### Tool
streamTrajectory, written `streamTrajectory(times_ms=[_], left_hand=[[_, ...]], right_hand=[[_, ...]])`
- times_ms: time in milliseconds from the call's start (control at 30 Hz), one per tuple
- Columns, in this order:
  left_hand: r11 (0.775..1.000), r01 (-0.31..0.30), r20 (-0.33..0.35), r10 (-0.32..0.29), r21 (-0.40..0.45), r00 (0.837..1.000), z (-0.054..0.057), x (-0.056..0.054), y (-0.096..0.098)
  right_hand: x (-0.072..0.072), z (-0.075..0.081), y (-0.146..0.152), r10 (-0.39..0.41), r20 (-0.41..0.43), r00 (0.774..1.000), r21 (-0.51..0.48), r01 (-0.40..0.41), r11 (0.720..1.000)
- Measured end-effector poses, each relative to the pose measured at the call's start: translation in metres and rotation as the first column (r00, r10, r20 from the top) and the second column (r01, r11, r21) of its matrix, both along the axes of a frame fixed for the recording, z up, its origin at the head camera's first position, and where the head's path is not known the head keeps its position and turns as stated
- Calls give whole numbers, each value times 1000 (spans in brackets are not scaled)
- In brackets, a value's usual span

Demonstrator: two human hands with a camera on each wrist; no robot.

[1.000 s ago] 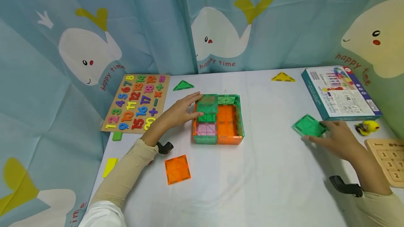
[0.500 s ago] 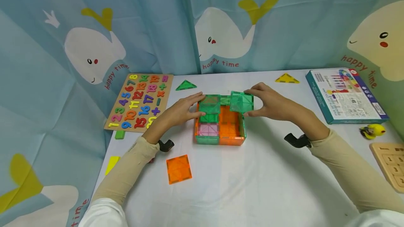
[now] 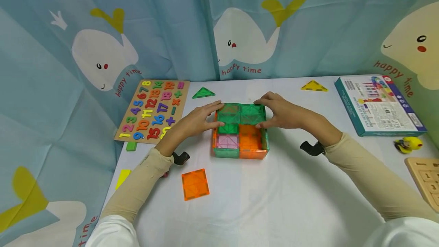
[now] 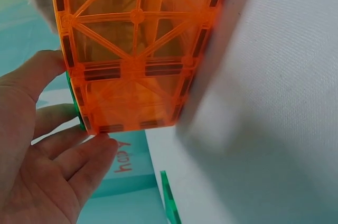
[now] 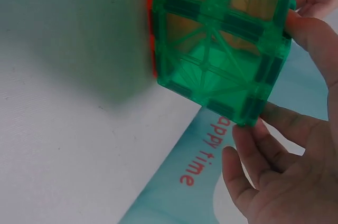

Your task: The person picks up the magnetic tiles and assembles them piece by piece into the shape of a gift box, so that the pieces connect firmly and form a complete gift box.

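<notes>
A low open box (image 3: 254,154) of clear magnetic tiles, orange and green with a pink square in its floor, stands mid-table in the head view. Two green square tiles lie side by side over its back half. My left hand (image 3: 200,120) holds the left green tile (image 3: 228,114) at the box's back left corner, thumb and fingers spanning its edge. Opposite it, my right hand (image 3: 282,113) pinches the right green tile (image 3: 253,114) by its outer edge. In the right wrist view, fingertips (image 5: 245,129) touch the far corner of the green wall (image 5: 211,71).
Around the box lie an orange square tile (image 3: 195,184), a green triangle (image 3: 204,92) and a yellow triangle (image 3: 313,85). A number board (image 3: 151,111) is at back left. On the right are a boxed set (image 3: 380,106), a yellow duck (image 3: 409,144) and a wooden board (image 3: 423,178).
My right hand has brought a green square tile from the right side of the table onto the box's back right, beside the other one. The left hand has stayed in place.
</notes>
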State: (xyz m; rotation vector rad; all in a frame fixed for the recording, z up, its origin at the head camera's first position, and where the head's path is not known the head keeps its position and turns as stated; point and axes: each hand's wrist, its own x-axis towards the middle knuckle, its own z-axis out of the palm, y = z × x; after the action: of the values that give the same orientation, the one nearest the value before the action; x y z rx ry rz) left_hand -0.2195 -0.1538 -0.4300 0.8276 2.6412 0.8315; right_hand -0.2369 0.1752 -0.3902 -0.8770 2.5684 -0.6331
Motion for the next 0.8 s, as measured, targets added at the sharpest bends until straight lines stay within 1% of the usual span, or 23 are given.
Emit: streamTrajectory(times_ms=[233,367,700,800], left_hand=[[1000,-14,10,14,13,1000,-1,1,0],[1000,-9,10,8,25,1000,-1,1,1],[999,-1,7,0,41,1000,-3,0,0],[999,-13,10,13,44,1000,-4,0,0]], right_hand=[[2,-5,0,-10,-20,1000,-10,10,1000],[2,-7,1,-29,-29,999,-23,28,999],[2,-9,2,-25,-8,1000,-52,24,998],[2,-10,3,-26,-4,1000,-55,25,998]])
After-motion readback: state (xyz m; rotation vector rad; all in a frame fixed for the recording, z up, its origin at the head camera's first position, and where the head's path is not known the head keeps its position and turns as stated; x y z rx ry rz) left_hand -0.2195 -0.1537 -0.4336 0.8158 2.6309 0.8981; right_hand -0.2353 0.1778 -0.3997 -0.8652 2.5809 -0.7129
